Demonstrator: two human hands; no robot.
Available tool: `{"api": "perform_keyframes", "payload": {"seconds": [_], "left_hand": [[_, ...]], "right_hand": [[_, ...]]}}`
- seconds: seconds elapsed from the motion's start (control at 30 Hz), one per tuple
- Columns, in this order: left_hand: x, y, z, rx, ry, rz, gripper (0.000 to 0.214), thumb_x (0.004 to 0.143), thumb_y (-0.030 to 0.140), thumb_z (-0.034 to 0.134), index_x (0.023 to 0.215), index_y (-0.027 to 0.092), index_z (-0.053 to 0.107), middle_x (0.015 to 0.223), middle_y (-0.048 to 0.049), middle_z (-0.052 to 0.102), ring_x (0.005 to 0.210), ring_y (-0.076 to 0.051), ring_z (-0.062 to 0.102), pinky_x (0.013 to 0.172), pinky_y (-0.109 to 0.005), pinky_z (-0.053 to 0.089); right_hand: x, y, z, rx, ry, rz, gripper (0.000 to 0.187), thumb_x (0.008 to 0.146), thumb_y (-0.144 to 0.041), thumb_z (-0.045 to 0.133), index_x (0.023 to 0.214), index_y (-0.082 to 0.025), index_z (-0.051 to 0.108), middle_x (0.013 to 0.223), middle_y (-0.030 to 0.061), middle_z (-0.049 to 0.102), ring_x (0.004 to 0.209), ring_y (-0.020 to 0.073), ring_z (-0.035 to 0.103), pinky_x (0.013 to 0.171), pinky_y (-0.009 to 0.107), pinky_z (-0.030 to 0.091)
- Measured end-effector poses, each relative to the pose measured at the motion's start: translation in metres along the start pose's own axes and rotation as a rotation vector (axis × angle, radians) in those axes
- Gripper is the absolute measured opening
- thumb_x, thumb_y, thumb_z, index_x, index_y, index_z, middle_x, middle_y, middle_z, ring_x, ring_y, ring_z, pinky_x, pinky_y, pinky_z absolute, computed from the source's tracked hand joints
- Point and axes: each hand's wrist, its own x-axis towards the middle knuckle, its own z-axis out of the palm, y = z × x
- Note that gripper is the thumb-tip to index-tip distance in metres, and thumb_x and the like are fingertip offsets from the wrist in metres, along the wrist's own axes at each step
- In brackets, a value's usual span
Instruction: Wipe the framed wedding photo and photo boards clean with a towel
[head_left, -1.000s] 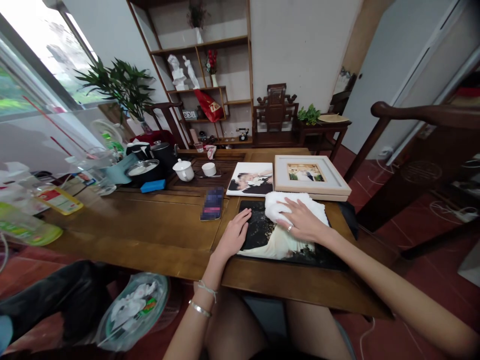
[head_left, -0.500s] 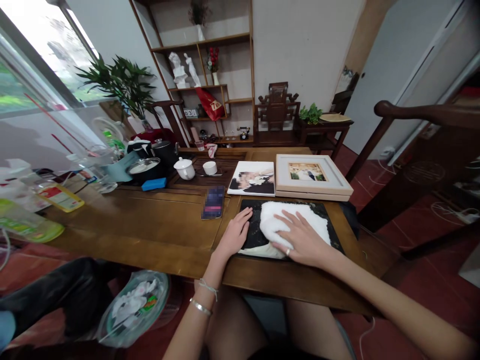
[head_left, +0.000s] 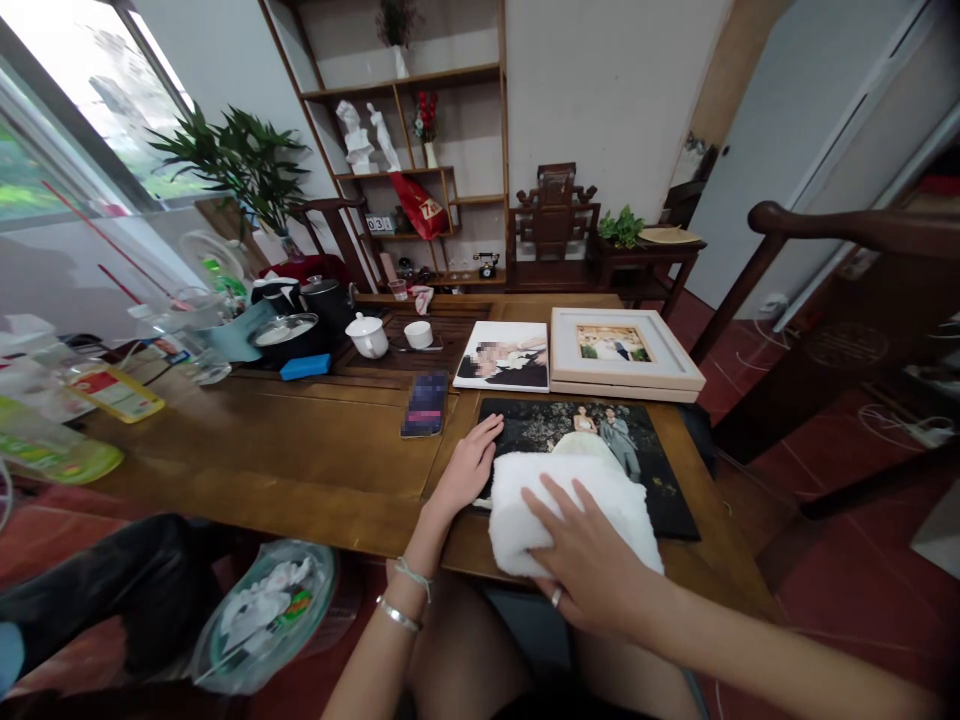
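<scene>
A dark photo panel (head_left: 671,500) lies flat on the wooden table before me, showing two people in wedding clothes. My left hand (head_left: 471,458) rests at its left edge, fingers stretched out and holding nothing. Under my right hand (head_left: 581,545) is a fluffy white towel (head_left: 517,490). The right fingers are spread over the towel, with the thumb tucked low against it. The towel covers the panel's near left part and reaches over its front edge. A ring sits on one finger of the right hand.
Behind the panel are a white photo print (head_left: 502,372) and light-framed pictures (head_left: 675,372). A phone (head_left: 424,404) lies left of them. Further left stand a lidded white cup (head_left: 367,337), a blue sponge (head_left: 306,367) and bottles (head_left: 124,392). A lined bin (head_left: 255,640) is below.
My right hand has drawn the towel towards me, from the middle of the panel to its front edge. The pictured couple is now uncovered. My left hand has stayed nearly still.
</scene>
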Motion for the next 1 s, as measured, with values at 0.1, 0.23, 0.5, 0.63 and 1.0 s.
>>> {"api": "perform_keyframes", "payload": {"seconds": [0.1,0.23,0.5,0.63,1.0], "left_hand": [[0.001,-0.002,0.0,-0.063,0.002,-0.008,0.041,0.091,0.017,0.035,0.127,0.018,0.057,0.142,-0.0073,0.049,0.136,-0.019,0.039,0.117,-0.044,0.026],[0.001,-0.006,-0.001,-0.137,0.011,-0.012,0.042,0.09,0.018,0.037,0.126,0.019,0.058,0.141,-0.0065,0.05,0.135,-0.019,0.04,0.116,-0.045,0.026],[0.001,-0.01,-0.005,-0.148,-0.013,0.054,0.037,0.091,0.027,0.044,0.123,0.02,0.061,0.14,-0.0087,0.051,0.134,-0.023,0.042,0.113,-0.045,0.031],[-0.002,-0.005,-0.003,-0.053,-0.018,0.052,0.04,0.093,0.026,0.039,0.129,0.02,0.055,0.142,-0.009,0.049,0.136,-0.022,0.039,0.114,-0.046,0.029],[-0.003,0.001,0.001,0.051,0.061,0.092,0.035,0.091,0.026,0.047,0.122,0.018,0.061,0.135,-0.0094,0.056,0.126,-0.022,0.051,0.11,-0.043,0.038]], "right_hand": [[0.017,0.01,-0.005,-0.033,0.039,0.093,0.034,0.089,-0.037,0.047,0.114,-0.024,0.066,0.146,0.0126,0.039,0.135,0.0403,0.026,0.104,0.063,0.022],[0.055,0.029,-0.013,-0.149,0.087,0.251,0.037,0.091,-0.035,0.043,0.118,-0.02,0.064,0.141,0.0174,0.044,0.131,0.0421,0.033,0.1,0.063,0.027],[0.043,-0.022,0.005,-0.144,0.078,0.127,0.035,0.088,-0.031,0.047,0.112,-0.014,0.066,0.143,0.0231,0.039,0.132,0.0439,0.03,0.102,0.062,0.024],[0.016,-0.017,0.009,-0.013,0.079,0.031,0.033,0.085,-0.035,0.053,0.11,-0.018,0.067,0.145,0.0178,0.039,0.136,0.0376,0.027,0.108,0.057,0.019],[0.066,0.086,-0.031,0.005,0.092,0.222,0.04,0.085,-0.019,0.041,0.122,-0.013,0.057,0.129,0.0177,0.054,0.12,0.0312,0.046,0.099,0.046,0.033]]}}
